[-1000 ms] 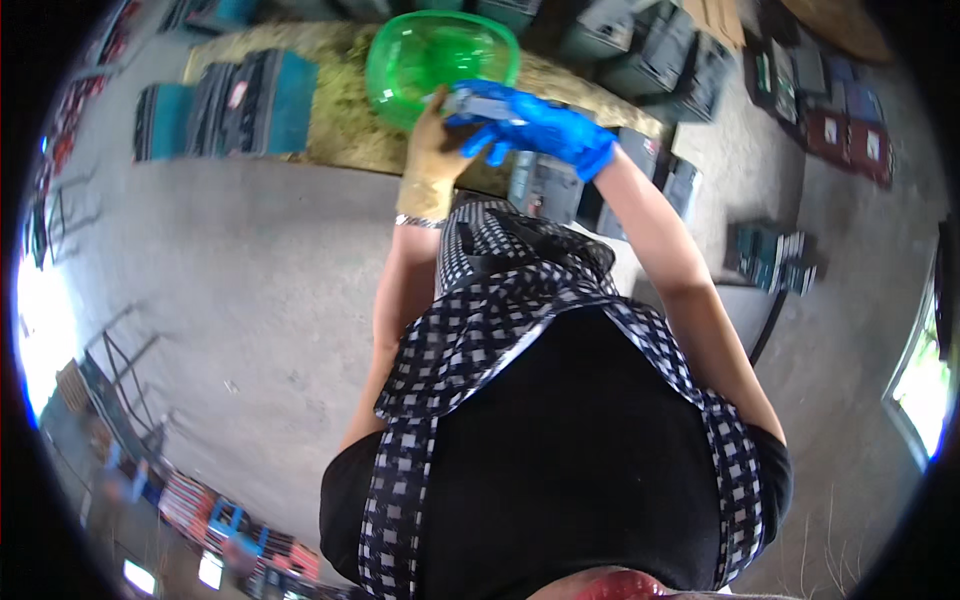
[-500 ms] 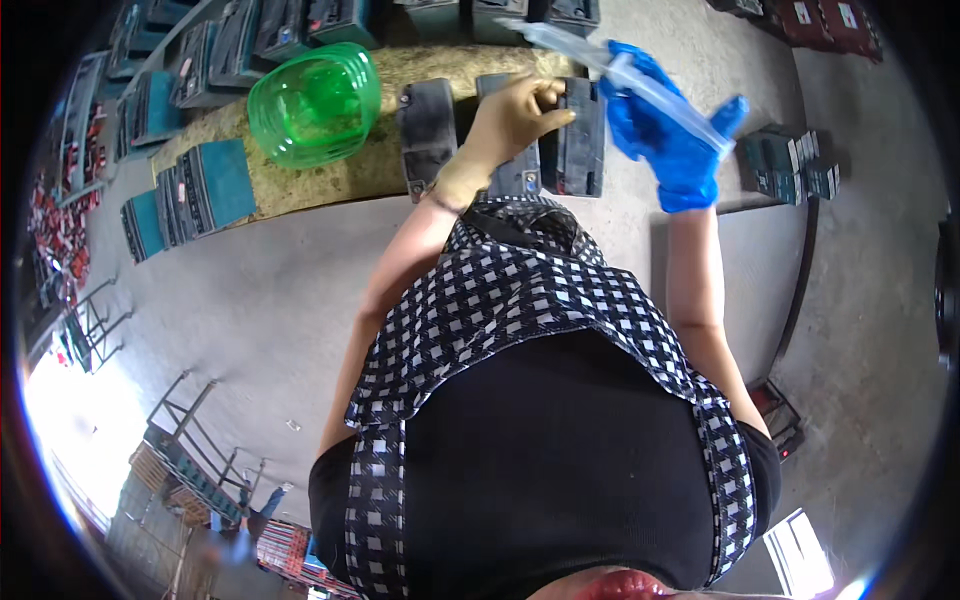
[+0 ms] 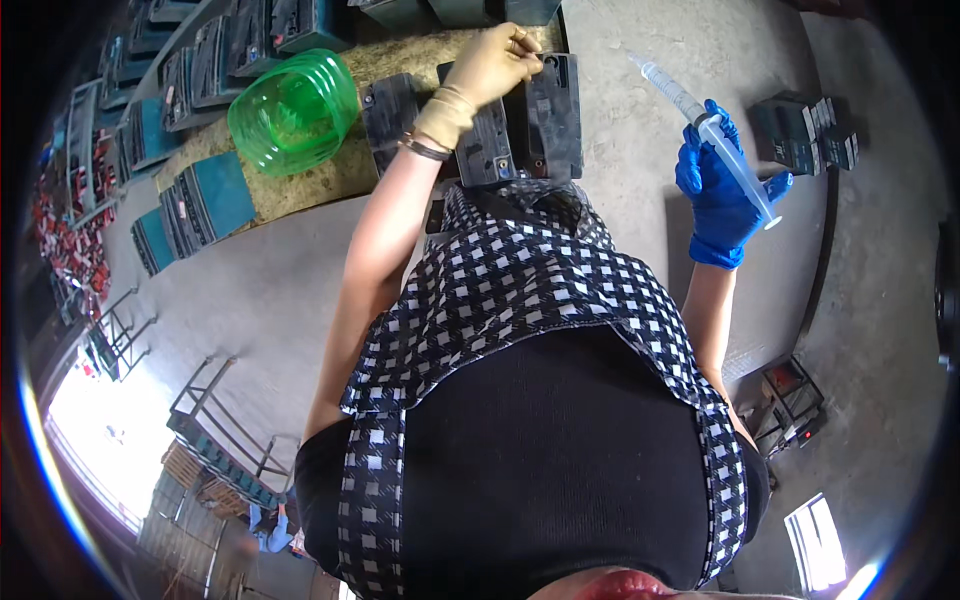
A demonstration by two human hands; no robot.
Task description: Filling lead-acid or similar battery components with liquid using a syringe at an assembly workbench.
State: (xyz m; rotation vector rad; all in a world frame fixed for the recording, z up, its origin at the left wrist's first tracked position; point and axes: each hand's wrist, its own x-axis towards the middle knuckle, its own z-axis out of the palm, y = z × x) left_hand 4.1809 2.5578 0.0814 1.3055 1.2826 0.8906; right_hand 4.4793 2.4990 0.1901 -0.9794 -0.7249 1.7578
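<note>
- Blue-gloved right hand [image 3: 722,205], fingers partly curled, holds a translucent plastic syringe [image 3: 733,155].
- The syringe slants across the palm, tip beyond the fingers, plunger end near the thumb.
- Tan-gloved left hand [image 3: 490,68] bends beside a dark rectangular block [image 3: 555,118]; whether it grips anything, I cannot tell.

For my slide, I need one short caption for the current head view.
Blue-gloved right hand holds a clear syringe; tan-gloved left hand near dark blocks, green tub farther left.

On the bench [image 3: 405,57], the basin [image 3: 252,142] stands left of three blocks [image 3: 556,120].
</note>
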